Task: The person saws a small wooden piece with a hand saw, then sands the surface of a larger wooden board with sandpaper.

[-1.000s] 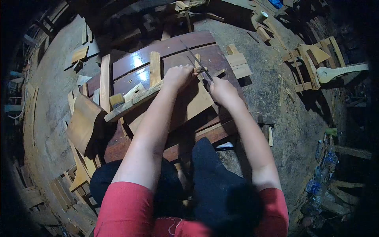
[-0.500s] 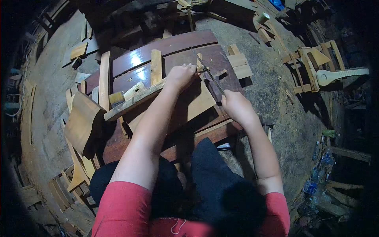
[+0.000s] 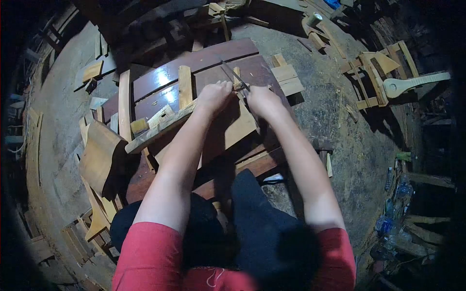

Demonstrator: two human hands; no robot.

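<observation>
My left hand [image 3: 216, 97] is closed over the upper end of a long wooden bar [image 3: 162, 126], which lies slantwise across the work surface. A short wood end [image 3: 238, 86] shows just past its fingers. In my right hand [image 3: 263, 101] is a long, thin dark file-like tool [image 3: 234, 73], its far end pointing up and left. The tool crosses close by the wood end, and the two hands are near each other. Beneath them lies a flat light board [image 3: 238, 127] on the reddish-brown wooden bench top [image 3: 213, 53]. My fingers hide the tool's handle.
Left of the bar stand a yellowish block [image 3: 140, 127] and a curved wood piece [image 3: 99, 157]. An upright-looking slat [image 3: 185, 87] lies beyond the bar. Off to the right are pale boards [image 3: 288, 80], a wooden frame [image 3: 373, 77] with a long pale carved piece [image 3: 412, 85], and plastic bottles [image 3: 386, 225].
My right hand has moved up and left, close to my left hand, pushing the tool farther past the wood end. The left hand keeps its hold; the whole view has shifted slightly.
</observation>
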